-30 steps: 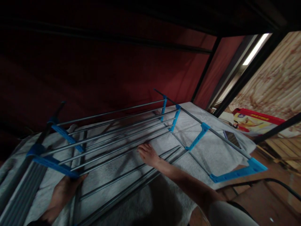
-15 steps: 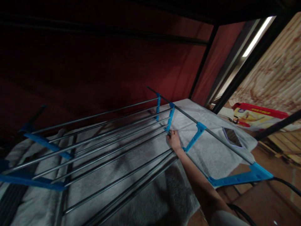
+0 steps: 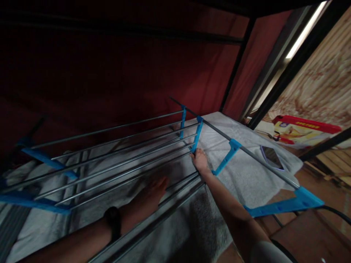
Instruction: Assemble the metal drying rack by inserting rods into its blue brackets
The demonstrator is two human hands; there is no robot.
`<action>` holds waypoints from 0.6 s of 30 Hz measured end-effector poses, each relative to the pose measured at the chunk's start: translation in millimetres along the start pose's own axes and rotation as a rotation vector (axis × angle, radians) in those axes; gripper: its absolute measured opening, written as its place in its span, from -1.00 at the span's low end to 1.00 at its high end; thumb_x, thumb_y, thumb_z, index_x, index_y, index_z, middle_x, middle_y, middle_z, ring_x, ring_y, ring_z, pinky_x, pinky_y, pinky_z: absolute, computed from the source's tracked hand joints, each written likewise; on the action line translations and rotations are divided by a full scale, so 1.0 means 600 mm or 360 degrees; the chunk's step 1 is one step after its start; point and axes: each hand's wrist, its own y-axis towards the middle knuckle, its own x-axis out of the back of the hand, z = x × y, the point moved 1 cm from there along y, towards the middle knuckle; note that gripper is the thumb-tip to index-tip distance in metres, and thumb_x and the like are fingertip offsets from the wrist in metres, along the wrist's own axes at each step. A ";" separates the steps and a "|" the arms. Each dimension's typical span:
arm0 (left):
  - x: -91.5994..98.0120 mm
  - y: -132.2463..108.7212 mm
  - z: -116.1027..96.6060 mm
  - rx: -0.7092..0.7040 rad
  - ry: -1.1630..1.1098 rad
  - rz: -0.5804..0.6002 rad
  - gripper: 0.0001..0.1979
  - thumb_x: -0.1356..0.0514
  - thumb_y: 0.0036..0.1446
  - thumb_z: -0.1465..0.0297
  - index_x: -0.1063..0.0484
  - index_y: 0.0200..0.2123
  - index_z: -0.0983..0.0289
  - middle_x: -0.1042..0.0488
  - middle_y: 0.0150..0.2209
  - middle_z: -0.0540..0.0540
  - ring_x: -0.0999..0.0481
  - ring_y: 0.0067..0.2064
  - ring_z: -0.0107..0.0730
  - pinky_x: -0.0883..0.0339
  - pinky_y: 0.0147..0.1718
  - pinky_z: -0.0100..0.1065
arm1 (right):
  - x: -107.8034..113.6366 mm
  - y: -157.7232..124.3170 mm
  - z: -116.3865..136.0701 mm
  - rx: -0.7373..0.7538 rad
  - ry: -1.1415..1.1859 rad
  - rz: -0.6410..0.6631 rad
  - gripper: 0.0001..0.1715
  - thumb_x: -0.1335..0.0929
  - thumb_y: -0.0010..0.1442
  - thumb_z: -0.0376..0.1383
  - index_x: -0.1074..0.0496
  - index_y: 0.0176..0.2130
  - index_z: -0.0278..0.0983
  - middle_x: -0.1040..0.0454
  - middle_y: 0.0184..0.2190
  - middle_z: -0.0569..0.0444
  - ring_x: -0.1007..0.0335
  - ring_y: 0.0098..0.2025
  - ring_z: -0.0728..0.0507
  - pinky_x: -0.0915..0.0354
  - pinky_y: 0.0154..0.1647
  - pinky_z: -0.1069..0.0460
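Note:
A folding drying rack (image 3: 115, 160) of grey metal rods and blue plastic joints lies over a white towel (image 3: 238, 171) under a dark red surface. My right hand (image 3: 199, 160) reaches between the rods and grips the rack where a blue bracket (image 3: 196, 136) meets the rod ends. My left hand (image 3: 150, 197), with a dark band on the wrist, stretches in from the lower left. Its fingers lie flat and extended on the rods near the middle of the rack, holding nothing.
A phone (image 3: 271, 157) lies on the towel at the right. A red and yellow box (image 3: 301, 132) sits further right by a pale wall. Black frame posts (image 3: 296, 65) rise at the upper right. A black cable (image 3: 334, 213) curves over the brown floor.
My left hand, out of view half a second ago, has come in from the lower left onto the rods. My right hand has stayed at the blue bracket after moving there from mid-rack.

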 end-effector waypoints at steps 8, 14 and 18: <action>-0.033 0.010 0.071 -0.0076 0.0323 0.0117 -0.32 0.04 0.13 0.71 -0.31 0.32 0.39 -0.30 0.34 0.32 -0.24 0.39 -0.05 -0.12 0.37 -0.02 | -0.021 -0.001 -0.002 0.0099 -0.0029 -0.0027 -0.66 -0.18 0.39 -0.32 -0.31 0.09 -0.35 -0.46 0.03 -0.23 -0.35 0.10 -0.29 -0.22 0.15 -0.18; 0.097 -0.041 0.071 0.0173 0.0113 0.0011 -0.52 0.03 0.27 0.56 -0.53 0.11 0.23 -0.51 0.17 0.21 -0.43 0.23 -0.06 -0.19 0.29 0.01 | -0.023 0.001 -0.008 0.0176 -0.0042 -0.0006 -0.66 -0.17 0.35 -0.35 -0.35 0.04 -0.38 -0.46 -0.01 -0.24 -0.37 0.05 -0.29 -0.23 0.13 -0.15; 0.222 -0.175 0.093 0.0651 0.0283 -0.0315 -0.53 0.05 0.37 0.16 -0.49 0.13 0.21 -0.48 0.12 0.15 -0.38 0.21 0.00 -0.17 0.27 0.05 | -0.032 0.000 -0.019 0.0255 -0.0067 -0.0109 -0.67 -0.17 0.32 -0.36 -0.37 -0.01 -0.41 -0.48 -0.08 -0.28 -0.40 -0.03 -0.30 -0.27 0.07 -0.14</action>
